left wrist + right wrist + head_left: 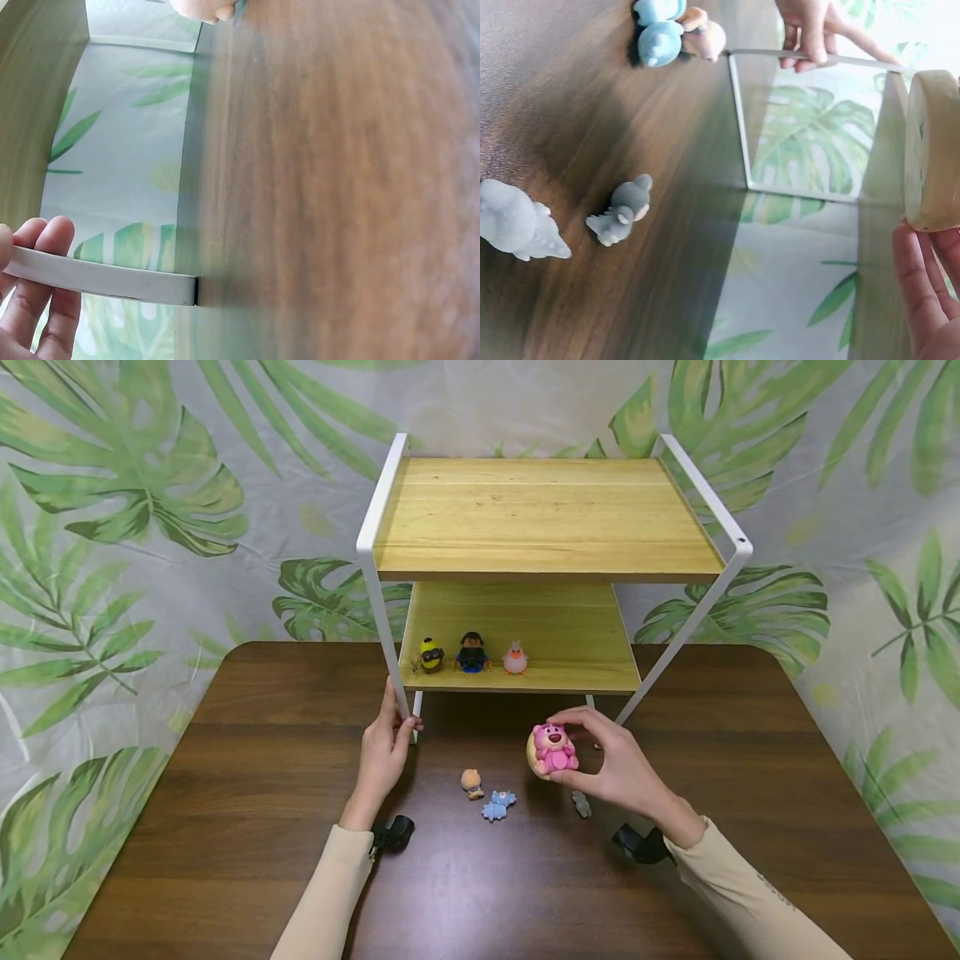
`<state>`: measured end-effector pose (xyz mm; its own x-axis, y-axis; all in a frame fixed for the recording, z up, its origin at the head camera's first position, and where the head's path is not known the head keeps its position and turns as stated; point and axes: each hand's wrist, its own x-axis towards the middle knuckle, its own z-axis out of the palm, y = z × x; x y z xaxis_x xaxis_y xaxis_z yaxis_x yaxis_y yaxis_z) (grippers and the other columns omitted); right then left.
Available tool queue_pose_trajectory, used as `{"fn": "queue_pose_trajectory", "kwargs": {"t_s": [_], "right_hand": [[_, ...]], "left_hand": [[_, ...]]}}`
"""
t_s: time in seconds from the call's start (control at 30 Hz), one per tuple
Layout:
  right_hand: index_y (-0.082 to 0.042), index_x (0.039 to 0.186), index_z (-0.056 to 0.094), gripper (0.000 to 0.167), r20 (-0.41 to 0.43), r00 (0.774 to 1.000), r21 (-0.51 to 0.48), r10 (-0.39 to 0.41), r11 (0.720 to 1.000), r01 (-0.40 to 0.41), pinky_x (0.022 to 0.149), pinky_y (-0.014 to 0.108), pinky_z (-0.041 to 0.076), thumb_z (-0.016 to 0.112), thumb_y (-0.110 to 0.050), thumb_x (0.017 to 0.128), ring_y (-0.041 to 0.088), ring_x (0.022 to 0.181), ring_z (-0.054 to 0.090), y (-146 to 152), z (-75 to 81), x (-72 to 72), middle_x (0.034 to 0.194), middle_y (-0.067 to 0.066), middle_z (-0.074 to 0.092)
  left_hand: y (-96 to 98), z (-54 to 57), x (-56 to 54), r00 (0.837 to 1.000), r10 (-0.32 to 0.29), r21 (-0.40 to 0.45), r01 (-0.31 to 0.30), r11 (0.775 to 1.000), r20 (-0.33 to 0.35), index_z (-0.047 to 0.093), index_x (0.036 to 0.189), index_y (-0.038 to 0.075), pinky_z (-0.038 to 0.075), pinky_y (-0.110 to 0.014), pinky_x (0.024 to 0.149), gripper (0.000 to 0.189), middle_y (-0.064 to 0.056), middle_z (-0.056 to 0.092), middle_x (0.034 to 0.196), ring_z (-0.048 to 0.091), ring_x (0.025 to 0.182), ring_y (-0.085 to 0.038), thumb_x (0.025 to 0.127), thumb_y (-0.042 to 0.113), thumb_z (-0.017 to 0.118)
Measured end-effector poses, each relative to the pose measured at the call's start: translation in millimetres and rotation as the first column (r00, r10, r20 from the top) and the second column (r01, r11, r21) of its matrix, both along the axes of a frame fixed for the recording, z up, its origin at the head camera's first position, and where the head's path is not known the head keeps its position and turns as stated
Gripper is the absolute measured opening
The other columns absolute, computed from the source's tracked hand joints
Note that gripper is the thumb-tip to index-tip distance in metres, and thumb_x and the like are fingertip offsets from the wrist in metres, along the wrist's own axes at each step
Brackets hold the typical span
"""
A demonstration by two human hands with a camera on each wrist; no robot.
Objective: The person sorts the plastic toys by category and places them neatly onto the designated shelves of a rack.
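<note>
My left hand (384, 753) holds the white front-left leg (384, 627) of a two-tier shelf; in the left wrist view, its fingers (54, 236) wrap round that leg. Between the thumb and fingers of my right hand (618, 767) is a pink bear figurine (555, 750) with a pale round back. It is raised in front of the lower shelf board (570, 668), facing the head camera. The right wrist view shows only its cream-coloured back part (932, 150), at the right edge.
A yellow figurine (431, 656), a dark-haired figurine (472, 653) and a white duck figurine (515, 658) stand on the lower board's left half. An orange figurine (472, 783), a blue one (498, 805) and grey ones (626, 210) lie on the brown table (247, 827).
</note>
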<state>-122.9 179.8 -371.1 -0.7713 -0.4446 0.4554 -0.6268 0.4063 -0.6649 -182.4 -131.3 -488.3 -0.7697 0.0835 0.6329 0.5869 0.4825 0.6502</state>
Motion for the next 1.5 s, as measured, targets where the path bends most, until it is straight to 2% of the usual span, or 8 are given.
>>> {"fn": "queue_pose_trajectory", "kwargs": {"t_s": [0.07,0.37,0.63,0.7,0.93,1.1,1.37,1.5], "right_hand": [[0.006,0.112,0.058,0.06,-0.001,1.0,-0.002,0.0,1.0,0.0,0.082,0.024,0.052,0.087,0.005,0.06,0.021,0.095,0.058,1,0.0,-0.4,0.11,0.016,0.06],[0.007,0.112,0.058,0.06,-0.024,1.0,-0.039,0.012,0.999,-0.013,0.083,0.028,0.053,0.086,0.008,0.059,0.019,0.098,0.057,1,9.6,-0.4,0.11,0.017,0.059],[0.008,0.112,0.058,0.062,-0.06,0.998,-0.07,-0.008,0.998,0.004,0.084,0.02,0.05,0.085,0.011,0.056,0.017,0.1,0.056,3,14.1,-3.3,0.11,0.019,0.059],[0.008,0.113,0.058,0.064,-0.068,0.998,-0.081,-0.014,0.997,0.008,0.085,0.02,0.049,0.086,0.011,0.056,0.017,0.1,0.056,6,10.2,-7.1,0.11,0.019,0.06],[0.0,0.119,0.059,0.067,-0.072,0.997,-0.091,-0.038,0.995,0.031,0.088,0.02,0.048,0.088,0.004,0.059,0.013,0.104,0.055,17,-2.5,-21.8,0.115,0.011,0.061],[-0.001,0.121,0.059,0.066,-0.086,0.995,-0.096,-0.047,0.995,0.038,0.089,0.022,0.048,0.087,0.003,0.062,0.014,0.105,0.056,18,0.1,-26.4,0.116,0.01,0.061],[0.0,0.12,0.061,0.066,-0.123,0.986,-0.1,-0.117,0.989,0.105,0.088,0.021,0.046,0.088,0.002,0.059,0.017,0.105,0.055,17,3.6,-31.8,0.114,0.011,0.062],[0.002,0.12,0.061,0.066,-0.128,0.982,-0.115,-0.138,0.986,0.123,0.088,0.021,0.046,0.087,0.005,0.059,0.016,0.106,0.054,17,5.3,-34.4,0.115,0.013,0.062]], "left_hand": [[-0.2,-0.1,-0.2,1.0,-0.011,0.009,0.011,1.0,0.004,0.006,0.152,0.044,0.055,-0.043,0.062,0.092,-0.017,0.06,0.083,0.065,0.072,-0.03,0.093,-0.009,0.053],[0.2,0.9,-0.7,0.999,-0.049,0.04,0.05,0.998,-0.006,0.006,0.151,0.047,0.056,-0.045,0.063,0.094,-0.019,0.059,0.083,0.065,0.072,-0.032,0.093,-0.009,0.053],[0.9,0.7,-1.6,0.998,-0.056,0.049,0.057,0.997,-0.034,0.004,0.15,0.05,0.055,-0.049,0.059,0.104,-0.024,0.056,0.079,0.064,0.067,-0.036,0.088,-0.017,0.054],[2.2,4.7,0.3,0.998,-0.056,0.049,0.058,0.997,-0.033,0.004,0.149,0.051,0.054,-0.05,0.058,0.106,-0.026,0.056,0.079,0.063,0.067,-0.038,0.087,-0.019,0.054],[10.3,33.6,16.0,0.998,-0.061,0.045,0.063,0.997,-0.031,0.004,0.149,0.051,0.054,-0.052,0.06,0.107,-0.027,0.056,0.08,0.062,0.068,-0.041,0.087,-0.022,0.051],[11.1,33.3,16.6,0.997,-0.063,0.046,0.064,0.997,-0.034,0.003,0.151,0.047,0.054,-0.052,0.06,0.104,-0.027,0.055,0.082,0.061,0.068,-0.042,0.088,-0.022,0.049],[10.6,33.4,15.9,0.998,-0.063,0.049,0.064,0.997,-0.025,0.004,0.149,0.052,0.054,-0.053,0.059,0.107,-0.028,0.056,0.081,0.061,0.068,-0.043,0.088,-0.022,0.05],[6.9,18.4,7.3,0.998,-0.063,0.056,0.063,0.996,-0.016,0.004,0.148,0.055,0.054,-0.053,0.058,0.109,-0.029,0.056,0.079,0.062,0.067,-0.043,0.086,-0.022,0.051]]}}
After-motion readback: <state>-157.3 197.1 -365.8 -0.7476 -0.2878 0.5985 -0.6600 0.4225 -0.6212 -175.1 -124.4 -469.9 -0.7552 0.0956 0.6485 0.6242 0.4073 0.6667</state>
